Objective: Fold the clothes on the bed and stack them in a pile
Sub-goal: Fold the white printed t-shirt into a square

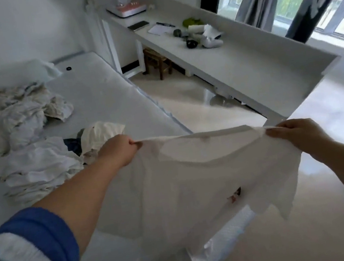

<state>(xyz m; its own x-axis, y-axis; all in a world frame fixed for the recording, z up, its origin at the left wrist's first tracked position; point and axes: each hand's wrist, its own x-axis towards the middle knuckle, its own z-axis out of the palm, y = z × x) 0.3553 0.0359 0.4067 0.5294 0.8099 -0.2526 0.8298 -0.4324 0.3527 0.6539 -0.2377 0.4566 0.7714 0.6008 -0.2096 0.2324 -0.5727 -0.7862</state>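
A white T-shirt (197, 189) with a small dark and red mark on its front hangs spread in the air over the bed's near right edge. My left hand (120, 150) pinches one shoulder of the T-shirt. At the other shoulder, my right hand (297, 136) grips the cloth. The collar is stretched taut between both hands. A heap of unfolded pale clothes (37, 163) lies on the bed (99, 96) just left of my left hand. A bigger crumpled heap (8, 116) lies farther back on the left.
A pillow (30, 71) and a small black ring (68, 68) lie at the bed's far end. A long white desk (234, 58) with small items runs along the windows on the right, a wooden stool (157, 62) under it. Pale floor (195, 97) separates bed and desk.
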